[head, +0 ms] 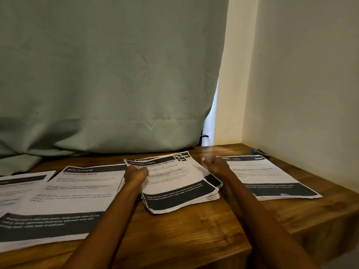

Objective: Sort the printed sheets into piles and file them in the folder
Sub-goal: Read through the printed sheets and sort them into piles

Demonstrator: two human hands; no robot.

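Printed sheets lie in piles on a wooden table (194, 233). The middle pile (174, 183), headed "DRESSING TABLE", is slightly fanned. My left hand (136, 174) rests on its left edge with the fingers curled down onto the paper; whether it pinches a sheet is hidden. My right hand (215, 166) lies at the pile's right edge with the fingers stretched toward the far corner. A "MULTI-ROOM" pile (73, 193) lies to the left, another sheet (19, 183) at the far left, and a pile marked "3800" (268, 177) to the right. No folder is in view.
A pale green curtain (106, 74) hangs behind the table down to its back edge. A cream wall (301, 74) closes the right side. A pen with a blue part (260, 152) lies in the back right corner. The table's front edge is near me.
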